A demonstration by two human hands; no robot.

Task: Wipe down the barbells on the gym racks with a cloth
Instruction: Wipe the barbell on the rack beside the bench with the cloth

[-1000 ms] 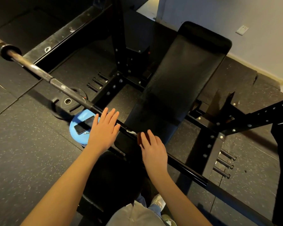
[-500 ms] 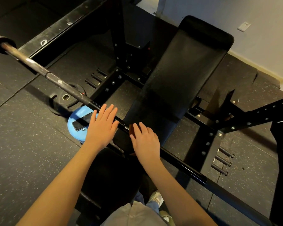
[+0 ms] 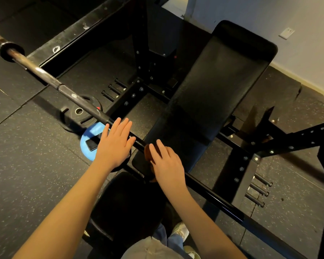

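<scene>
Nearest you, your right hand (image 3: 166, 163) makes the grip. Its fingers lie nearly straight over the brown cloth (image 3: 147, 151) and press it onto the barbell (image 3: 67, 92). Whether the thumb hooks underneath is hidden, so it reads as a flat press rather than a wrap. Just left of the grip, your left hand (image 3: 114, 144) rests flat on the bar, fingers straight, holding nothing.

Over the last second the grip has crept along the bar toward that left hand, and more cloth shows at the fingertips; the left hand has stayed put. I judge the stroke is working the bar's middle, with the knurled, dull stretch far left of the grip not yet wiped.

Beneath and beyond the grip lies the black padded surface (image 3: 213, 94). Left of the grip, on the speckled floor (image 3: 26, 165), a phone (image 3: 92, 143) rests on a blue disc (image 3: 94, 130) beside a black weight plate (image 3: 71, 116). Farther off are the rack frame (image 3: 297, 139) and a pale wall (image 3: 251, 19).
</scene>
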